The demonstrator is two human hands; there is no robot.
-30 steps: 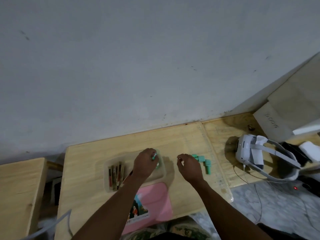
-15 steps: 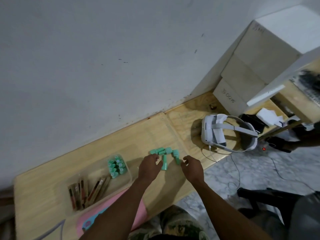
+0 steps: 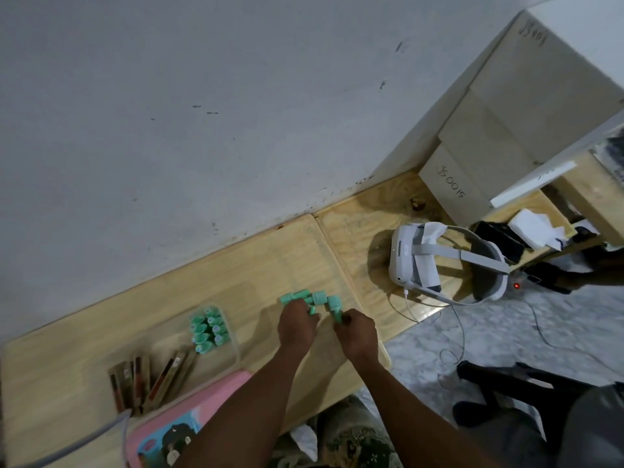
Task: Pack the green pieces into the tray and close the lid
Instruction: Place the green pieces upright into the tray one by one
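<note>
Several loose green pieces (image 3: 312, 297) lie in a short row on the wooden table (image 3: 256, 265). My left hand (image 3: 295, 324) rests on their left end, its fingers closed around one green piece. My right hand (image 3: 356, 332) pinches the lower end of the rightmost green piece (image 3: 334, 307). To the left stands a clear plastic tray (image 3: 233, 346) with several green pieces (image 3: 207, 329) packed upright in its right end and brown sticks (image 3: 148, 380) in its left part. A pink lid (image 3: 189, 420) lies in front of the tray.
A white headset (image 3: 422, 261) with cables sits on the table to the right. Cardboard boxes (image 3: 489, 146) stand at the back right against the wall. The table's front edge and a grey patterned floor (image 3: 489, 332) lie right of my hands. A dark chair base (image 3: 506, 383) stands there.
My left hand left the tray and moved right to the loose green pieces; both hands have closed on pieces there. The camera view swung to the right.
</note>
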